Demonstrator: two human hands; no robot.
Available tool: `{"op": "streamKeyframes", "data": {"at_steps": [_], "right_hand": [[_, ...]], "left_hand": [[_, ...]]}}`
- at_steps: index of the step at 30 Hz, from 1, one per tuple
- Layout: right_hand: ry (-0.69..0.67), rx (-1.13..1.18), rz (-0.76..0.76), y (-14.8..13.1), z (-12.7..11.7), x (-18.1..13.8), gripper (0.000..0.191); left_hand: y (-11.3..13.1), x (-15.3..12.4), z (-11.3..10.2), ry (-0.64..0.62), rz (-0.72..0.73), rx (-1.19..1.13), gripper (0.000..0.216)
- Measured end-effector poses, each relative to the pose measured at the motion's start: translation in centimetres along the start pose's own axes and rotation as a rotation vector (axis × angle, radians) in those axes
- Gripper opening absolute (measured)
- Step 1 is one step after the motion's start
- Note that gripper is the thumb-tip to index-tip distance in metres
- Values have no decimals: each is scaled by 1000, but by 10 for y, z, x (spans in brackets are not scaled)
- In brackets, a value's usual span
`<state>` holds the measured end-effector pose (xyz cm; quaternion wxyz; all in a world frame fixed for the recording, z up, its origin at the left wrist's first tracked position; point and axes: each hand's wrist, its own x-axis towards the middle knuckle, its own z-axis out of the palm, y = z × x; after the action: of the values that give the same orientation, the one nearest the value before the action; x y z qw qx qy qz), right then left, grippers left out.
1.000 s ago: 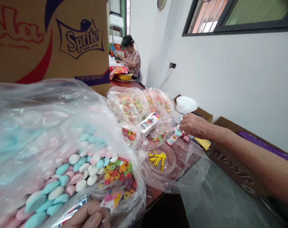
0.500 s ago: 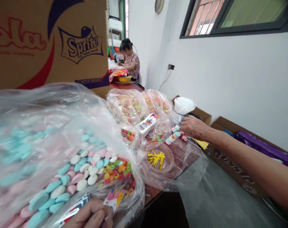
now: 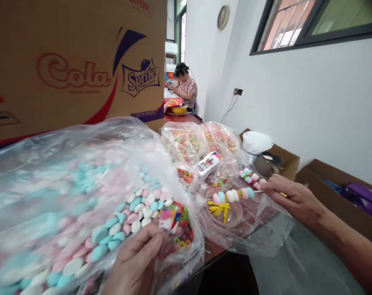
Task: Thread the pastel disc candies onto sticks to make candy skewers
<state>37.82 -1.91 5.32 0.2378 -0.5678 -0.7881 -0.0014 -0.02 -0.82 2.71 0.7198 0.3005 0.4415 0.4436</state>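
Observation:
My right hand [image 3: 289,196] pinches the bare stick of a candy skewer [image 3: 233,195], threaded with pink, white and blue pieces and some orange-green ones. That skewer points left, above a clear round dish with yellow twist ties [image 3: 219,209]. More candy skewers [image 3: 250,177] lie just beyond the right hand. At lower left, my left hand [image 3: 139,254] is closed on a small printed card [image 3: 170,219] with pink, white and blue patterns; its lower end is hidden. Under that hand lies a large open plastic bag of pastel candies [image 3: 137,217], with coloured candy rings [image 3: 184,235] at its right edge.
A big cardboard box [image 3: 81,61] stands at the back left. Clear bags of candy rings [image 3: 198,139] and a stack of printed cards [image 3: 209,164] sit mid-table. To the right are a dark mug [image 3: 267,164] and open boxes [image 3: 315,172]. Another person [image 3: 186,88] sits further back.
My right hand has drawn a skewer away from the others, out over the twist ties. The left hand has risen slightly with the printed card. The camera view has shifted left.

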Motion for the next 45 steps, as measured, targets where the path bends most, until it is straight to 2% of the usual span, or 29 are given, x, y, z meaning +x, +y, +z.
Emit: {"op": "streamKeyframes", "data": {"at_steps": [2,4,11,19,24,30,36,39,43,45], "right_hand": [[44,35,-63,-23,12,1,22],[70,56,-131,-41,24,4,20],[106,86,-315,-75,48,20,18],[176,-18,-335,-106,63,14,17],[239,-47,-379,-127,80,7,23],[229,-24,-382,-130,90,4,23],[253,20,-374,-135,93,9,23],[280,32,-379,-135,94,11,22],[256,33,-346,-116,82,11,19],[250,14,-329,-99,70,11,17]], "left_hand": [[-3,2,12,-40,68,13,24],[-8,6,17,-29,116,2,25],[-25,11,12,72,82,14,22],[-37,14,13,202,253,55,24],[-45,20,7,288,276,105,24],[-46,20,2,326,312,119,26],[-46,17,1,302,309,96,24],[-37,16,-4,276,324,189,24],[-16,13,-21,318,508,437,15],[-8,11,-33,284,608,551,10]]}}
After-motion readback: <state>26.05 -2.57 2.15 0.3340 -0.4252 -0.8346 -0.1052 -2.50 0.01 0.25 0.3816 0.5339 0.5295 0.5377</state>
